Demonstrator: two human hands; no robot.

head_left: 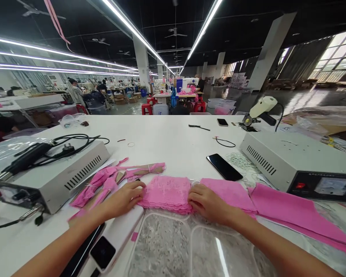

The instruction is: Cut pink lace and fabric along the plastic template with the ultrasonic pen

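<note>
A stack of pink lace fabric pieces (167, 194) with scalloped front edges lies flat in front of me. My left hand (130, 196) is closed at the stack's left edge, its fingers curled and the thumb side partly hidden. At the right edge my right hand (203, 200) is closed too, fingers bent over the border. A second pink lace stack (229, 192) lies just beyond my right hand, and a plain pink fabric piece (288, 213) continues to its right. Left of my left hand are bundled pink straps (103, 181).
Grey control boxes stand left (60, 173) and right (300, 157). A black phone (224, 167), loose pale-green cords (242, 163) and a cutting machine (259, 111) lie on the white table (167, 142). A white device (115, 240) and clear plastic tray (190, 246) are nearest me.
</note>
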